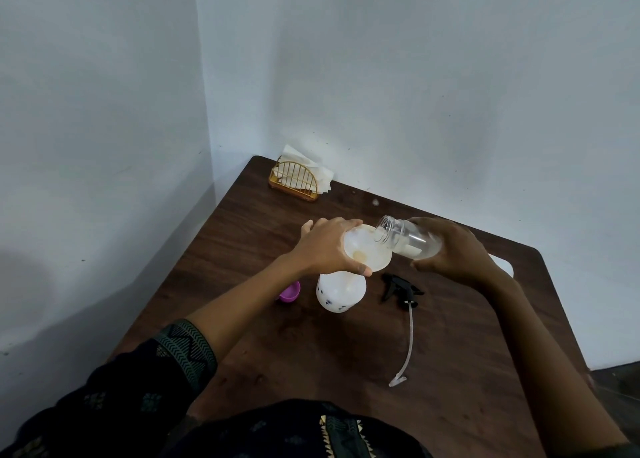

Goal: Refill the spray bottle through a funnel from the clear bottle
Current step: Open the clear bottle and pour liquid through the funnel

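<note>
A white spray bottle body (340, 293) with small dark marks stands upright in the middle of the brown table (311, 353). A translucent white funnel (369, 253) sits in its neck. My left hand (325, 246) grips the funnel's rim from the left. My right hand (453, 249) holds the clear bottle (408, 237) tipped almost flat, its open mouth over the funnel's right edge. The black spray trigger head (401, 288) with its long dip tube (410, 340) lies on the table to the right of the spray bottle.
A purple cap (290, 291) lies left of the spray bottle. A gold wire napkin holder (296, 180) with white napkins stands at the far left corner by the wall. A white flat object (502, 265) shows behind my right wrist. Walls close in on the left and back.
</note>
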Available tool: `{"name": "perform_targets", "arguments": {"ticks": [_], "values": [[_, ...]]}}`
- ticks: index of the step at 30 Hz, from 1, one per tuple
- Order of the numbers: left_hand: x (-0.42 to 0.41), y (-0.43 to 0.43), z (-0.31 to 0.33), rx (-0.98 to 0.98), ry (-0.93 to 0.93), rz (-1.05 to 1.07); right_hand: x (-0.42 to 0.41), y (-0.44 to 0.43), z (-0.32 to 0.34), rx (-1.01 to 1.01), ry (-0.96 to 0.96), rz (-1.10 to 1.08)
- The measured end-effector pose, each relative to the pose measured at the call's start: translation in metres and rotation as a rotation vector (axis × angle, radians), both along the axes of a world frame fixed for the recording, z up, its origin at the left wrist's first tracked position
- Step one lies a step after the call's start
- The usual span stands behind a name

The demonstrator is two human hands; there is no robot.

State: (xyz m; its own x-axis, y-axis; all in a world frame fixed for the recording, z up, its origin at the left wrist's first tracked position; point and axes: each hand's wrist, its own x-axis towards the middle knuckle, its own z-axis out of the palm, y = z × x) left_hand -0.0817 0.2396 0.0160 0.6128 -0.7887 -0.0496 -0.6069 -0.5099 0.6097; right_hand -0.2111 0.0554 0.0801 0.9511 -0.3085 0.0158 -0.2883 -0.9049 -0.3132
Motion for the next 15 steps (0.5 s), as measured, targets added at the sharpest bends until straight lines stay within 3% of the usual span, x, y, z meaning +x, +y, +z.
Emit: {"name": "perform_targets", "arguments": {"ticks": [15], "values": [[0.0003,-0.0012,-0.0022,-0.006,-0.006,0.006,0.0004,-0.0018,-0.0018,-0.007,0.006,0.015]]}}
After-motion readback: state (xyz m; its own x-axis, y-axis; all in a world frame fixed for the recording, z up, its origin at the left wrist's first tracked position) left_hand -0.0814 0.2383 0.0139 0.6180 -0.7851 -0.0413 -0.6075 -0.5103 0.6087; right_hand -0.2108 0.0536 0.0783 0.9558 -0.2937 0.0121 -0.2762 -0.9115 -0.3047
